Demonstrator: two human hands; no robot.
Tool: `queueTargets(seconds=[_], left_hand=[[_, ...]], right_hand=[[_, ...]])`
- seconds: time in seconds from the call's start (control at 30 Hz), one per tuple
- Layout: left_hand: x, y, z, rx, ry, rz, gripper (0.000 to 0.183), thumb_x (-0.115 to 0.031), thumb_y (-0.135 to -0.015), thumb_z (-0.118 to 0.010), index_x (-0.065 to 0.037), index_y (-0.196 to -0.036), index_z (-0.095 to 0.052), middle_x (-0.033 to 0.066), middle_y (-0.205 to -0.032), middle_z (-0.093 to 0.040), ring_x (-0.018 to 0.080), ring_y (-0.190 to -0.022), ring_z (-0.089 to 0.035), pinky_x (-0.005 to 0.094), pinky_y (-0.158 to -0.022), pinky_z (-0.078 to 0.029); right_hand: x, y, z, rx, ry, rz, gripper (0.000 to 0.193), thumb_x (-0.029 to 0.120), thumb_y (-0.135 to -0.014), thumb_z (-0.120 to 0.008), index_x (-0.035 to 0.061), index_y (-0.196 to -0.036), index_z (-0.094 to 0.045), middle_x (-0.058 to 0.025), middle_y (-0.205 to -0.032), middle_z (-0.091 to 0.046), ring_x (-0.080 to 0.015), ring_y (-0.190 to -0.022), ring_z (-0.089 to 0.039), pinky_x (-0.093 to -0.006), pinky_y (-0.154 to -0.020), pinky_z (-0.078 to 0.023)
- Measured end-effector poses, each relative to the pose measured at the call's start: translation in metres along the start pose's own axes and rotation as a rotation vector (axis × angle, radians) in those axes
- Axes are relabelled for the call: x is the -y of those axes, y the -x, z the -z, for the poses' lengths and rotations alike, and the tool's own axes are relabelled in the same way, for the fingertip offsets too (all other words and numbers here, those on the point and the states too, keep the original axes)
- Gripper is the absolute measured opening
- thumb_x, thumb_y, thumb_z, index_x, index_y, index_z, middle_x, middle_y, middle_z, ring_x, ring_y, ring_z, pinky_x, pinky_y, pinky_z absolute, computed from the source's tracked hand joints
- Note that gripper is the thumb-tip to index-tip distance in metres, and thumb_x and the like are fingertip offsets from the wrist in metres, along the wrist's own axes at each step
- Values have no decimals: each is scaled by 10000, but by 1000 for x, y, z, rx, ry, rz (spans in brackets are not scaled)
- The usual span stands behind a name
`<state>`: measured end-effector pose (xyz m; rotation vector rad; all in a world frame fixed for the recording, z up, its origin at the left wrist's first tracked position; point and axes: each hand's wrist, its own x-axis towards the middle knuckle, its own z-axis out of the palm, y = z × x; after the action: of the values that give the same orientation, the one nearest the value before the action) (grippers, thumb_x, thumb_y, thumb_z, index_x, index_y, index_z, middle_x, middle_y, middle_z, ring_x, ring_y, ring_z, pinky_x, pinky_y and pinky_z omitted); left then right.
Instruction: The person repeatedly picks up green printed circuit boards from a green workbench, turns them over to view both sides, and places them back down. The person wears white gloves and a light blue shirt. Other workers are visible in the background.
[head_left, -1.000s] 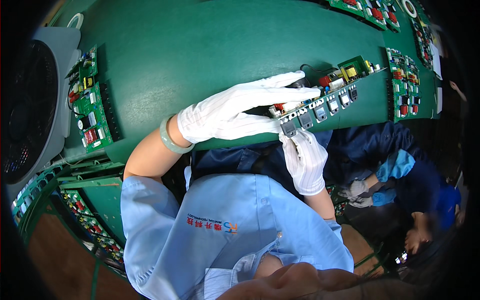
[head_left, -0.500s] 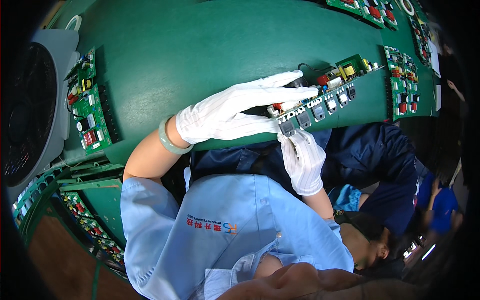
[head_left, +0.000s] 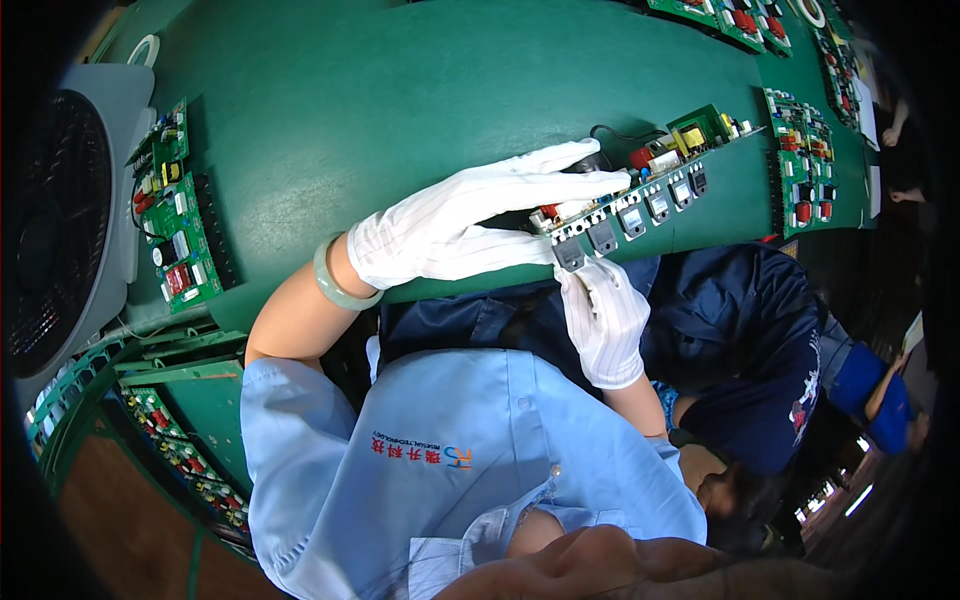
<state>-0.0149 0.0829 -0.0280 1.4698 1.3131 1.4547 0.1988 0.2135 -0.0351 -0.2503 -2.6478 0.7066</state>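
A green circuit board [head_left: 668,162] stands tilted over the table's near edge, with a row of black power transistors [head_left: 632,220] along the side facing me. My left hand [head_left: 440,225], in a white striped glove, grips its left end, fingers over the components and thumb beneath. Under the leftmost transistor [head_left: 568,254], my gloved right hand [head_left: 605,320] is closed, its fingertips pinched together at that part. Whatever lies between those fingertips is hidden. A black cable [head_left: 625,136] loops up behind the board.
A grey fan [head_left: 95,200] stands at the left edge beside more circuit boards [head_left: 185,235]. Other boards lie at the right [head_left: 805,165] and far right [head_left: 735,20]. Several more sit on a lower rack [head_left: 185,455]. A co-worker's dark sleeve [head_left: 750,350] is close on my right.
The board and both my hands have shifted very slightly, keeping the same grip. At the right, the co-worker's body and a person in blue behind have moved a little.
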Motion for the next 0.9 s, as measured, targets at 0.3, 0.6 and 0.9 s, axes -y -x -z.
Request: queueTargets(seconds=[0.3, 0.6, 0.9], left_hand=[[1, 1, 0, -2, -37, 1, 613, -262, -938, -639, 4, -1466, -479, 169, -1539, -454, 380, -1495, -294, 475, -1204, -260], [-1, 0, 0, -9, -19, -40, 618, -259, -941, -630, 17, -1470, -469, 190, -1542, -442, 386, -1493, -296, 472, -1204, -255], [1, 1, 0, -1, -7, -3, 627, -285, -941, -612, 25, -1467, -471, 210, -1543, -433, 388, -1495, -292, 462, -1202, -254]], right_hand=[[-1, 1, 1, 18, 19, 48, 252, -7, -809, -762, 18, -1054, -707, -115, -947, -717, -252, -795, -715, -322, -628, -564], [-2, 0, 0, -3, 10, 39, 251, 4, -812, -766, 16, -1055, -707, -116, -943, -715, -254, -791, -712, -325, -627, -564], [-3, 4, 0, 22, 47, 41, 231, 4, -815, -762, 14, -1039, -708, -115, -937, -714, -258, -808, -714, -330, -631, -564]])
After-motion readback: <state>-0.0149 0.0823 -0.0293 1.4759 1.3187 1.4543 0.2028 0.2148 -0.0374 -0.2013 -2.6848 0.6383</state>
